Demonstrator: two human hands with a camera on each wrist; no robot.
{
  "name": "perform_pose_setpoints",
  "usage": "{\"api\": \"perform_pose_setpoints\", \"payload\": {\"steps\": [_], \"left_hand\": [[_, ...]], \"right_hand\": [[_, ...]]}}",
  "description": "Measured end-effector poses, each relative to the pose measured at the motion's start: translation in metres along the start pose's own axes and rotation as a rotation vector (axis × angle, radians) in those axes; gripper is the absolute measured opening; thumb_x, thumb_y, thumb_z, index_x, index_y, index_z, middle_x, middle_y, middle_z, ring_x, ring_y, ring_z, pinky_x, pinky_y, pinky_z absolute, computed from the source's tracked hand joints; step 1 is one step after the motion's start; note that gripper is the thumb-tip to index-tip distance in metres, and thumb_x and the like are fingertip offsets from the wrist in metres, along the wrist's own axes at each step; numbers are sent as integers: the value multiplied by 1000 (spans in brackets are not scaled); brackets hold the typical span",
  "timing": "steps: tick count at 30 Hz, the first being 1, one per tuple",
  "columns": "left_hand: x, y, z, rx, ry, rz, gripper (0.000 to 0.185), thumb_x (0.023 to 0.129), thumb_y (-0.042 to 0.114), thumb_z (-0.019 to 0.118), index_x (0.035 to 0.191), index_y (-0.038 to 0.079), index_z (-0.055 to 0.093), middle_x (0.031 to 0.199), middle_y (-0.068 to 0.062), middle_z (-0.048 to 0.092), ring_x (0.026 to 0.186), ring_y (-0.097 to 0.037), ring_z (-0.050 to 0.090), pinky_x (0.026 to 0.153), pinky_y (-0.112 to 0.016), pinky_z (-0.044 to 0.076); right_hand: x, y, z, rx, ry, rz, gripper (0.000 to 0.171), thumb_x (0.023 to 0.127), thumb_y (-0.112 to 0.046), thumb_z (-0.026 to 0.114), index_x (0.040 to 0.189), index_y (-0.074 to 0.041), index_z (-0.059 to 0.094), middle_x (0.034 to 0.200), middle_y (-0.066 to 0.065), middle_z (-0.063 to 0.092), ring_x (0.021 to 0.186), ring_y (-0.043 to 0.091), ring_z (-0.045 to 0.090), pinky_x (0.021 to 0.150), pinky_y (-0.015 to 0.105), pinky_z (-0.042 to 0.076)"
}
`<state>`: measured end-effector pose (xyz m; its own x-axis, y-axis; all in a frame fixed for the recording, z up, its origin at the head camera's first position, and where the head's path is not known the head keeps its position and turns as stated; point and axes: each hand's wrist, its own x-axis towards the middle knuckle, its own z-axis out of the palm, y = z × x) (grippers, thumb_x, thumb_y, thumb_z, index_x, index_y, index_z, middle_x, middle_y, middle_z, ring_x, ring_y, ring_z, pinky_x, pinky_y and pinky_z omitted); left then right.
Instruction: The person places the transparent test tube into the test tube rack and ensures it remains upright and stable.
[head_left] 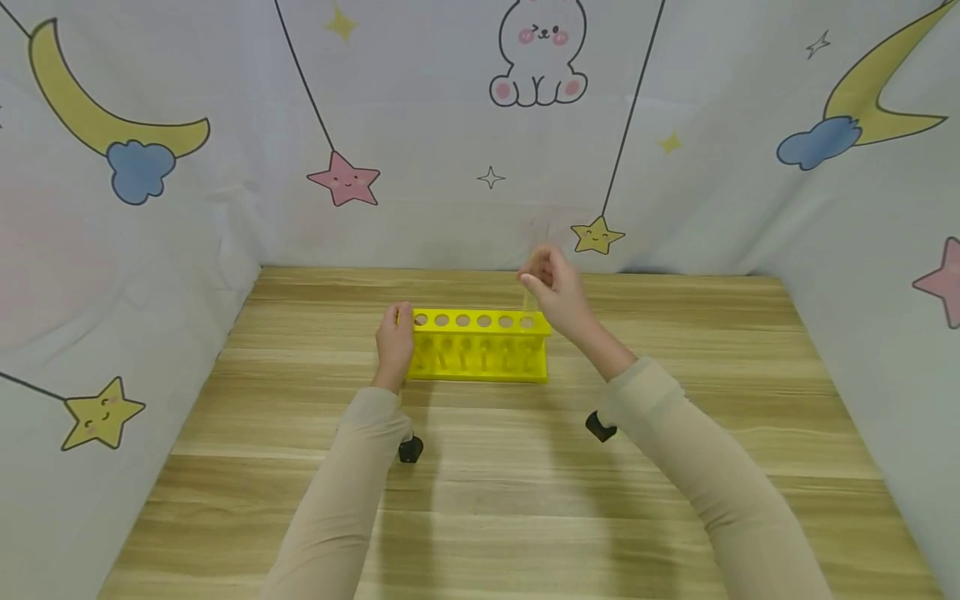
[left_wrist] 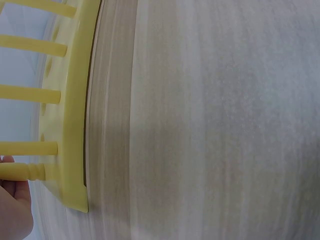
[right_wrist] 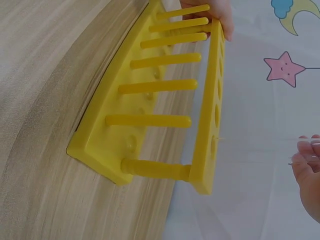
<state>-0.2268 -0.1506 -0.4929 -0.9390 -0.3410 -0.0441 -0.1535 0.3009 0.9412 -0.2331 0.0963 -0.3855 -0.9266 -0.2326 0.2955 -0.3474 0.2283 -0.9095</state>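
A yellow test tube rack point(head_left: 480, 328) stands upright on the table, with a row of round holes along its top bar and a row of pegs below. My left hand point(head_left: 394, 340) grips the rack's left end; in the left wrist view its fingers point(left_wrist: 20, 192) are around the end post. My right hand point(head_left: 561, 293) pinches a clear test tube point(right_wrist: 257, 150) above the rack's right end. The tube's lower end is at the rightmost hole; whether it has entered cannot be told. Its outline is faint.
The wood-grain table point(head_left: 495, 483) extends around the rack. Behind it hangs a white cloth point(head_left: 435, 225) printed with stars, moons and a bear, with similar cloth at both sides. A black wrist device point(head_left: 411, 449) sits by the left cuff, another point(head_left: 601, 426) by the right.
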Motion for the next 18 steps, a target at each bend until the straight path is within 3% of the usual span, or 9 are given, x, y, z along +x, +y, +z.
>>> {"api": "perform_pose_setpoints", "payload": {"steps": [4, 10, 18], "left_hand": [[0, 0, 0, -1, 3, 4, 40, 93, 43, 33, 99, 7, 51, 93, -13, 58, 71, -17, 38, 64, -26, 32], [0, 0, 0, 5, 3, 6, 41, 93, 44, 33, 99, 7, 51, 92, -12, 57, 69, -17, 37, 63, -26, 31], [-1, 0, 0, 6, 3, 6, 42, 93, 44, 32, 99, 7, 51, 91, -11, 56, 69, -18, 37, 62, -26, 31]], "right_hand": [[-3, -6, 1, 0, -4, 9, 14, 88, -4, 49, 97, 1, 41, 90, 17, 56, 85, 21, 56, 76, 25, 47], [-2, 4, 2, -14, -3, 12, 16, 88, -7, 50, 99, -1, 41, 91, 15, 57, 86, 19, 56, 75, 23, 46], [-7, -7, 3, 6, -20, 32, 14, 88, -2, 48, 96, 4, 38, 90, 21, 53, 97, 29, 56, 85, 36, 46]]}}
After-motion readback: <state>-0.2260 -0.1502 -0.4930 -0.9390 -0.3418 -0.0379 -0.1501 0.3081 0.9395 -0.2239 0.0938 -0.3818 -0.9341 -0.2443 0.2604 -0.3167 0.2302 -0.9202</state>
